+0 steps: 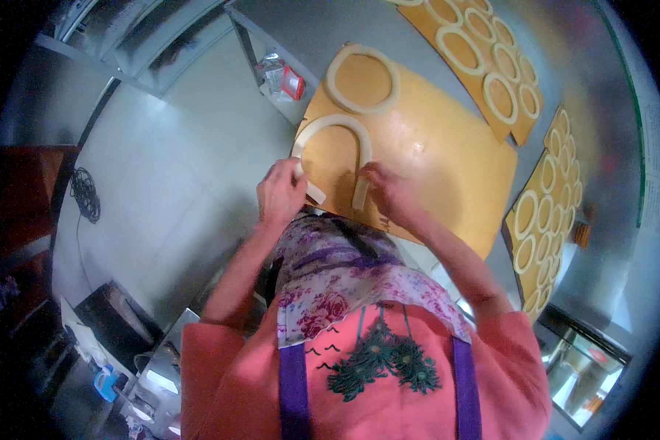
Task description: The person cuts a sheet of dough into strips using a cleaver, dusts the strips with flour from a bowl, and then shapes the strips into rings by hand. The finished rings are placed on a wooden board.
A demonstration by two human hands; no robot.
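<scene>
A pale dough strip [361, 136] lies bent into an upside-down U on a smooth orange-tan board [447, 165], its two ends toward me and apart. My left hand [281, 192] is closed around the strip's left leg, close to the board's left edge, with a short end poking out below the fingers. On the other leg, my right hand [389, 192] pinches the dough from its right side; that end hangs straight below the fingertips. Beyond the U, a closed dough ring [397, 82] rests flat on the far left corner of the board.
Another board [447, 60] with several dough rings lies at the far right, and a further ring-covered board [535, 192] stretches along the right. A red-and-silver packet [292, 83] sits on a shelf left of the work board. A coiled black cable [86, 195] lies on the left.
</scene>
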